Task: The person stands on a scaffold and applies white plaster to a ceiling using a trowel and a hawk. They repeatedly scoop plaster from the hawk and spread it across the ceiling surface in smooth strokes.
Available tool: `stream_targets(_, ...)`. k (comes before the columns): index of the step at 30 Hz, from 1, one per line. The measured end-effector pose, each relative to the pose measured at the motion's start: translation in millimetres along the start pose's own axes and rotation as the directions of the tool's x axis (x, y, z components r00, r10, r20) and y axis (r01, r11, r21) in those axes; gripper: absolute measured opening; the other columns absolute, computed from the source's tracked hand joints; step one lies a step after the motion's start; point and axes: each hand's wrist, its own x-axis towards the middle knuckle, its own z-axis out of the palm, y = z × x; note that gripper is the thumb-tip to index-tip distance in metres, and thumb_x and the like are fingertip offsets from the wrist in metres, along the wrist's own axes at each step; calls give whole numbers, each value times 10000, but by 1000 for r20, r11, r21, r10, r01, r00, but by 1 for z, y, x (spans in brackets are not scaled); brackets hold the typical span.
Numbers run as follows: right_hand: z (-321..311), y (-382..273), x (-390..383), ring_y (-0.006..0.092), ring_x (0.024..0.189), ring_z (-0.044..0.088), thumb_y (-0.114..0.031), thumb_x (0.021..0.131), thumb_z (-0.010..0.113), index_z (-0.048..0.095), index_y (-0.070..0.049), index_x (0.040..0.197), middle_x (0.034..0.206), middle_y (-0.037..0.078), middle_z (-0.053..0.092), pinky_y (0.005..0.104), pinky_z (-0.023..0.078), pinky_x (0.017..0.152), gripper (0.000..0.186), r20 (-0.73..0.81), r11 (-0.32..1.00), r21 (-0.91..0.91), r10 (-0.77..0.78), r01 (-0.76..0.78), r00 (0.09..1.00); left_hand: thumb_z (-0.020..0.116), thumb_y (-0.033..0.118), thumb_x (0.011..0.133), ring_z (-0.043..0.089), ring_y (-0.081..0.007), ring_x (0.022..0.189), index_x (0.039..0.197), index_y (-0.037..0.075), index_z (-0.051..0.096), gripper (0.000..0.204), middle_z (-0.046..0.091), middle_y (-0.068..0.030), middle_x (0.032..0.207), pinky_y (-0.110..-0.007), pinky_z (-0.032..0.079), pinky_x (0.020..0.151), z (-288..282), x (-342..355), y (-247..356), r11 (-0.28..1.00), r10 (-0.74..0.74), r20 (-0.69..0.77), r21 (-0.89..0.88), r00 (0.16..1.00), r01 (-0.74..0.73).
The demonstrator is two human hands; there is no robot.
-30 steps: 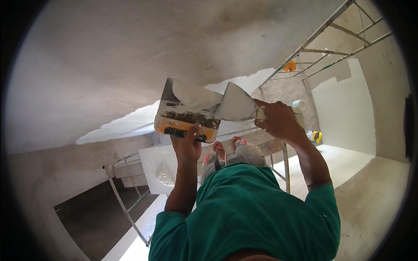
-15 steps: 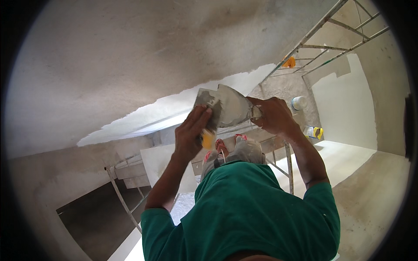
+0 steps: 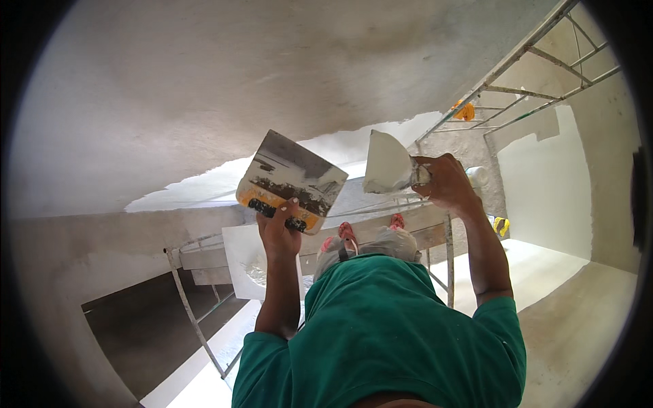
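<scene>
My left hand [image 3: 279,231] is closed round the yellow-and-black handle edge of a wide putty knife [image 3: 297,173]. Its broad metal blade is smeared with white and dark patches and faces up toward me. In my right hand [image 3: 445,180] is a second, smaller putty knife [image 3: 389,163], gripped by its handle. White putty covers much of that blade. The two blades are apart, with a narrow gap between them. Ahead of them rises a grey plaster wall [image 3: 224,88], with a freshly white strip [image 3: 204,185] along its lower part.
Beneath my feet lies a scaffold plank [image 3: 381,228]. Metal scaffold frames stand at right [image 3: 558,61] and left [image 3: 194,313]. A white board [image 3: 246,255] with putty on it rests left of my legs. Below right are a white bucket [image 3: 478,177] and a yellow-and-white container [image 3: 500,226].
The blades, together earlier, are now apart. My left hand has moved left and turned its putty knife flat toward me; my right hand has shifted slightly right.
</scene>
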Motion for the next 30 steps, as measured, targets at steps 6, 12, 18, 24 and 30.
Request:
stream_targets(6,-34,50,11,289,816,637,-193,634,691,661,-131,1107,807,136,678,389,490,812,477,176,949,-112,-272,294,946,794,167,629,577,-238,1117,1061,179,682,447,655,-38,1118,-451,327,1045,8,9,37,164,27,814,570,581,-806)
stream_targets(12,-66,51,17,270,796,644,-158,649,700,659,-145,1113,813,122,685,382,497,802,466,362,932,-138,-267,334,893,771,183,627,576,-212,1103,997,236,681,384,657,36,1099,-450,378,1022,118,-9,106,-145,-190,949,228,253,-963)
stream_targets(18,-66,70,1,293,806,641,-168,661,700,662,-154,1102,834,107,684,387,498,784,442,150,922,-207,-301,328,942,753,110,664,604,-226,1019,1008,130,668,355,661,-24,1075,-401,448,943,132,-6,92,-63,4,941,337,338,-939)
stream_targets(24,-52,66,-7,345,918,594,-202,726,687,593,-30,1128,878,189,638,413,447,847,447,66,1000,-22,3,-2,998,605,29,777,612,-225,908,1137,-31,508,378,603,-122,1021,-369,514,799,48,-41,-33,996,-77,-44,39,996,78)
stream_targets(30,0,60,-4,406,912,552,-149,809,657,533,38,1034,973,233,572,407,447,802,318,-289,908,283,-225,307,931,488,139,840,583,-342,1039,1268,-9,394,462,549,-205,1161,-485,488,891,90,-83,-68,847,-389,153,-329,908,418)
